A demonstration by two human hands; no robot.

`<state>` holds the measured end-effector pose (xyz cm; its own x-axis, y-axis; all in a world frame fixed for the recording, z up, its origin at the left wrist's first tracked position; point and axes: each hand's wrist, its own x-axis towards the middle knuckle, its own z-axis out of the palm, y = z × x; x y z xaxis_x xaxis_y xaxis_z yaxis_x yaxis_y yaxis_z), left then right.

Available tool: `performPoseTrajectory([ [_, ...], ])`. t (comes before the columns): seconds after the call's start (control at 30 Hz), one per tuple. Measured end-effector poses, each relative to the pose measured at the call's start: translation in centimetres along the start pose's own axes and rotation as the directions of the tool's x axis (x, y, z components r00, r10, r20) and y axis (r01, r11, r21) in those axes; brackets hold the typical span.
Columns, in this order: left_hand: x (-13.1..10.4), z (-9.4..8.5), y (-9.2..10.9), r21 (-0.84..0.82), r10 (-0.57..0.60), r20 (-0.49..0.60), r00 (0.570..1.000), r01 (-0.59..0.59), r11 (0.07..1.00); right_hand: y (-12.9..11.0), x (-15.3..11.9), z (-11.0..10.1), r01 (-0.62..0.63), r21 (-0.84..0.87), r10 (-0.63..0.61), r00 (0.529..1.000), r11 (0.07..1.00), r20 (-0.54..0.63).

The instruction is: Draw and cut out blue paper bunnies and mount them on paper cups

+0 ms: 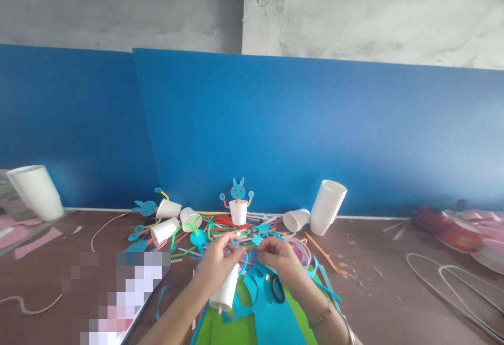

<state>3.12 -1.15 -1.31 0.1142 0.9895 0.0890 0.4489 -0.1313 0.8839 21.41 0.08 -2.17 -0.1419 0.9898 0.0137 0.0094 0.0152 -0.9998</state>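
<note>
My left hand is closed, thumb and fingertips together; what they pinch, if anything, is too small to make out. Facing it, my right hand is also closed in a pinch, its fingertips close to bits of blue paper. A white paper cup lies tilted under my left hand, a short straw end sticking out of its base. Below my right hand, dark-handled scissors rest on cut blue paper, over green sheets. Behind the hands stands a finished cup figure with a blue rabbit head and straw arms.
Several cup figures with blue paper parts, such as one cup, lie at left. Stacked white cups stand at right, another stack far left. An orange straw, pink paper and a white cable lie about. A blue partition rises behind.
</note>
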Motion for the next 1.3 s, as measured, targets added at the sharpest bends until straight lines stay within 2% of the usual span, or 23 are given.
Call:
performPoseTrajectory([
  [0.03,-0.1,-0.5,0.0,0.183,0.006,-0.046,0.999,0.002,0.983,0.3,0.2,-0.1,-0.02,0.011,0.02,0.999,1.0,-0.045],
  [0.07,-0.2,-1.0,0.0,0.383,0.0,-0.068,0.998,0.026,0.923,0.7,0.4,-0.2,-0.042,0.008,0.042,0.996,0.999,-0.084],
  [0.1,-0.3,-1.5,0.0,0.541,-0.031,-0.048,0.998,0.052,0.839,1.0,0.6,-0.2,-0.063,-0.01,0.062,0.992,0.998,-0.111],
  [0.17,-0.7,-2.1,0.2,0.706,-0.13,0.029,0.991,0.072,0.704,1.8,0.9,-0.1,-0.098,-0.048,0.091,0.986,0.994,-0.141],
  [0.23,-1.1,-2.1,0.5,0.759,-0.217,0.083,0.973,0.079,0.646,2.4,1.1,0.2,-0.118,-0.06,0.107,0.982,0.991,-0.159],
  [0.3,-1.5,-1.6,0.6,0.775,-0.255,0.096,0.962,0.089,0.626,2.9,1.2,0.4,-0.128,-0.055,0.117,0.977,0.99,-0.178],
  [0.5,-1.6,-0.2,0.3,0.756,-0.184,0.076,0.98,0.063,0.652,3.0,1.3,0.3,-0.121,0.016,0.122,0.966,0.992,-0.228],
  [0.57,-1.2,-0.1,0.0,0.725,-0.14,0.004,0.99,0.094,0.683,2.5,1.2,0.0,-0.081,0.08,0.1,0.959,0.994,-0.267],
  [0.63,-0.8,0.0,-0.3,0.627,-0.1,-0.084,0.991,0.13,0.768,1.8,1.1,-0.2,-0.018,0.182,0.074,0.948,0.983,-0.31],
  [0.73,-0.1,0.4,-0.7,0.315,-0.11,-0.177,0.978,0.162,0.935,0.8,0.8,-0.2,0.051,0.32,0.062,0.941,0.946,-0.334],
  [0.8,0.3,0.9,-1.0,0.096,-0.164,-0.207,0.965,0.187,0.978,0.2,0.6,-0.1,0.055,0.35,0.066,0.943,0.935,-0.325],
  [0.9,0.5,1.9,-1.2,-0.094,-0.211,-0.181,0.961,0.196,0.976,-0.5,0.1,0.0,0.043,0.369,0.076,0.95,0.928,-0.302],
  [1.03,0.2,3.3,-1.5,-0.241,-0.18,-0.118,0.977,0.148,0.959,-0.9,-0.1,-0.1,0.035,0.363,0.068,0.961,0.931,-0.268],
  [1.3,-0.1,4.4,-3.0,-0.305,-0.092,-0.099,0.991,0.058,0.951,-0.2,0.6,-0.8,0.041,0.32,0.053,0.959,0.946,-0.279],
])
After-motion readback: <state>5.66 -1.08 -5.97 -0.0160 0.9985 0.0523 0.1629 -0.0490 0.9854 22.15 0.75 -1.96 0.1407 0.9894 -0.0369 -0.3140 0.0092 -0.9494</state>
